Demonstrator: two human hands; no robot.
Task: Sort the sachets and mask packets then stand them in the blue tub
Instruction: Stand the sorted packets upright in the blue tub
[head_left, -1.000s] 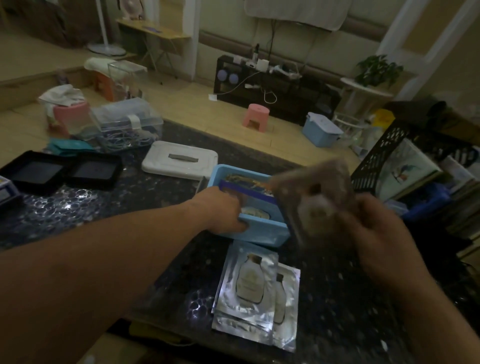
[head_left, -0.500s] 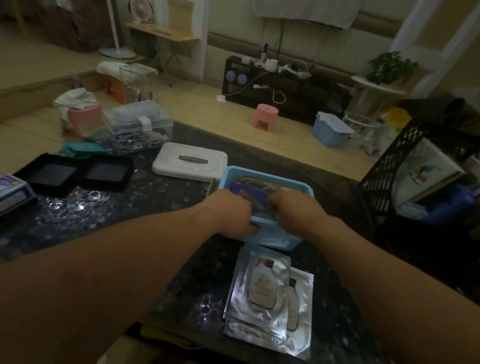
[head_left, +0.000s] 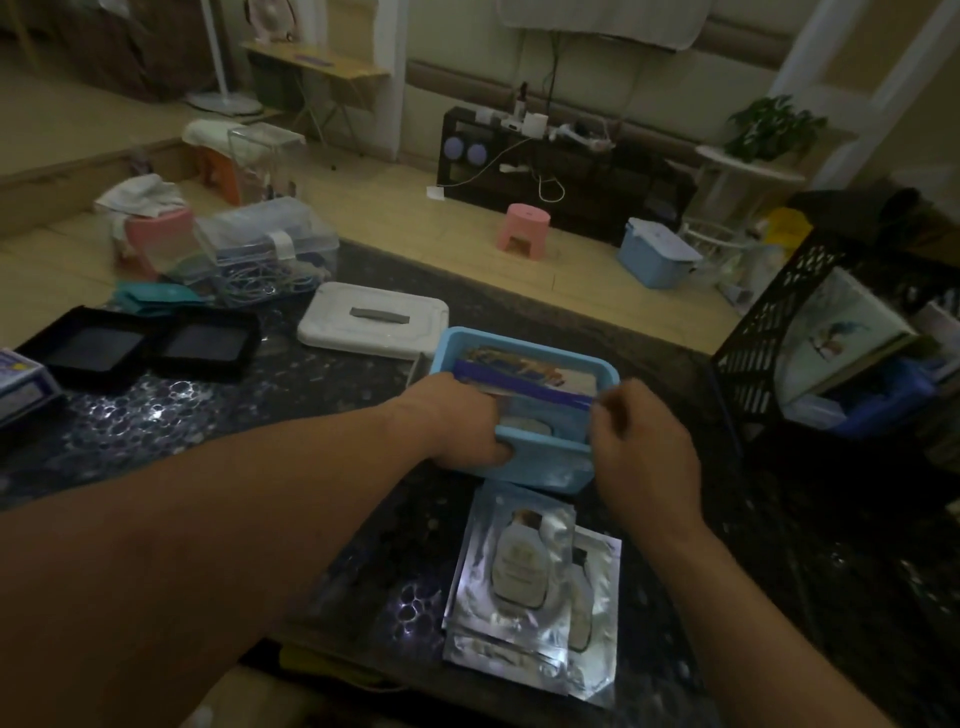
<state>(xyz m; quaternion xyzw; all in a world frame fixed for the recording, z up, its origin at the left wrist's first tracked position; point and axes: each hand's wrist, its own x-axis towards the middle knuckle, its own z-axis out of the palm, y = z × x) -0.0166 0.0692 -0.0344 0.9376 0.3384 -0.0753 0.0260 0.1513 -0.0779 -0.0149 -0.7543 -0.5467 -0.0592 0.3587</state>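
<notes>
The blue tub (head_left: 540, 465) stands mid-table with several packets (head_left: 524, 382) upright inside, one with a purple top edge. My left hand (head_left: 457, 421) grips the tub's near-left wall, fingers inside and thumb outside. At the tub's right end, my right hand (head_left: 644, 452) has its fingers curled, and they seem to pinch the end of the front packet. A small stack of silver sachets (head_left: 519, 566), printed with a bottle, lies flat just in front of the tub.
A white lid (head_left: 374, 322) lies behind the tub on the left, with two black trays (head_left: 140, 348) and a clear box (head_left: 265, 254) further left. A black mesh crate (head_left: 769, 332) with books stands to the right. The table's near edge runs below the sachets.
My right hand carried a packet down into the tub, then slid to the tub's right end. My left hand stayed on the tub.
</notes>
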